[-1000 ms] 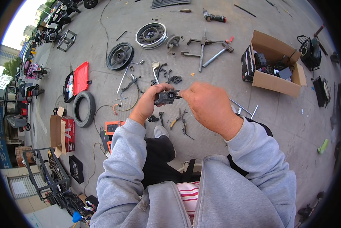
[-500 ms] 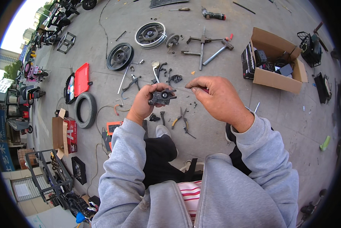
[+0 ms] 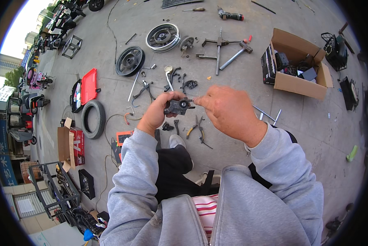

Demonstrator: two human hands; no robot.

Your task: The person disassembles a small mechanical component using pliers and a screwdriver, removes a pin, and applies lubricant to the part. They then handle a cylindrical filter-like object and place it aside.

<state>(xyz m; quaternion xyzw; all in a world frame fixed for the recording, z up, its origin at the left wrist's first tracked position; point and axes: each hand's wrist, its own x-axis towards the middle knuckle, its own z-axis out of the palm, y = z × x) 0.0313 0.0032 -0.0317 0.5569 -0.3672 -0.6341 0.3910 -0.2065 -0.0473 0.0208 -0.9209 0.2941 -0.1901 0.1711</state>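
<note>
At the hub of the clock face, twelve taken as the top of the view: one dark metal part [image 3: 178, 107], held off the ground between the two hands, a round opening in its face and short prongs at its right end.

Item, at nine o'clock: left hand [image 3: 156, 110], closed about the part's left end, thumb along the top.

Item, at three o'clock: right hand [image 3: 232, 115], fingers drawn narrow to a pinch, tips just beside the prongs. Contents of the pinch hidden; cannot tell what it holds, nor whether the tips touch.

Item, toward five o'clock: yellow-handled pliers [image 3: 191, 130], on the ground, handles spread.

Item, at one o'clock: small black fitting [image 3: 189, 84], on the ground.

Handling notes, by judgement: left grip best kept snug and still, prongs turned to three o'clock and in plain sight. Right fingertips best worked in short, light strokes, in line with the prongs rather than across them. Left thumb best kept out of the line of push, since a slip would run toward nine o'clock.
</note>
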